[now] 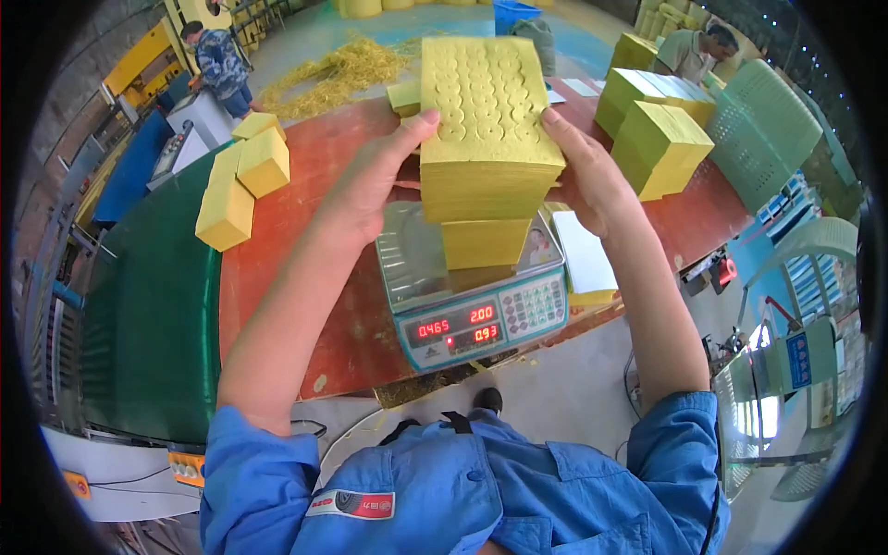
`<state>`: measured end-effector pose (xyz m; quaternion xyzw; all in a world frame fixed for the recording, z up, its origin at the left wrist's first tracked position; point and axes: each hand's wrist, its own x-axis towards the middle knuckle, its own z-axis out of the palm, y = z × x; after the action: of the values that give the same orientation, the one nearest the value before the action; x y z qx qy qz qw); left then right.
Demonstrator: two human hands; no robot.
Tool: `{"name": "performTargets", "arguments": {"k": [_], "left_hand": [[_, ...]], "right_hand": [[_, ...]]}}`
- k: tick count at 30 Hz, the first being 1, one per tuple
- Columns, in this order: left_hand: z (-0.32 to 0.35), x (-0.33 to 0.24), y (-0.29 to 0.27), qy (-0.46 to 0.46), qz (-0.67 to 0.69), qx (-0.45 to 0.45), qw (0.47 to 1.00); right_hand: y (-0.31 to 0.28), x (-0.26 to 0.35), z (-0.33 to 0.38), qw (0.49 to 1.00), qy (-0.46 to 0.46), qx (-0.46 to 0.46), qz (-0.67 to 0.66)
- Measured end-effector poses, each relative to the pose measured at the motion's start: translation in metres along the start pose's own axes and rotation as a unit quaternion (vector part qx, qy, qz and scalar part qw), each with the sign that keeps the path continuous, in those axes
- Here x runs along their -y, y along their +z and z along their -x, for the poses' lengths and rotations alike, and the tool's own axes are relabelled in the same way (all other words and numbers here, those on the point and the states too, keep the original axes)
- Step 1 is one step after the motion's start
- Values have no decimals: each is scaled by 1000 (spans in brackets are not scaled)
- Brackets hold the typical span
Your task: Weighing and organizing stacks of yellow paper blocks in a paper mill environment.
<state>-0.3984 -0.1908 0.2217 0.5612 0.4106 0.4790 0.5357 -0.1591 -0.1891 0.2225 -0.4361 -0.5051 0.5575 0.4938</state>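
1. Both hands are clamped on a thick stack of yellow paper sheets embossed with rows of round shapes [486,120]. The left hand [365,190] has its grip pressed flat on the stack's left side with the thumb up at the top edge; the right hand [587,171] grips the right side, fingers spread along the edge. The stack is up over the scale, and I can't tell if its bottom touches what's under it.
2. Under it, a smaller yellow paper block [485,242] sits on the steel pan of a grey-green digital weighing scale [472,319]. The big stack hides that block's top and most of the pan.
3. The scale sits close to the near edge of the reddish-brown wooden desk [305,268], so there's not much room in front of it.
4. A white paper sheet [585,252] lies just right of the scale, partly under the right wrist.
5. Left side has open desk room, with a few loose yellow paper blocks [242,180] near the edge where a green surface [153,314] starts.
6. Right rear holds tall yellow paper piles [655,129], well apart from the hands.
7. Far back, shredded yellow paper scraps [338,74] lie on the floor; the fisheye rim cuts off anything beyond.
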Motion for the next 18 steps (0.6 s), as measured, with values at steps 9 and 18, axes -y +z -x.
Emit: {"name": "performTargets", "arguments": {"k": [9,18], "left_hand": [[-39,38,8,-137,1,36,990],[-47,45,5,-148,-8,32,988]], "right_hand": [[-36,-31,-43,993,117,29,17],[-38,-33,-48,991,119,22,54]]}}
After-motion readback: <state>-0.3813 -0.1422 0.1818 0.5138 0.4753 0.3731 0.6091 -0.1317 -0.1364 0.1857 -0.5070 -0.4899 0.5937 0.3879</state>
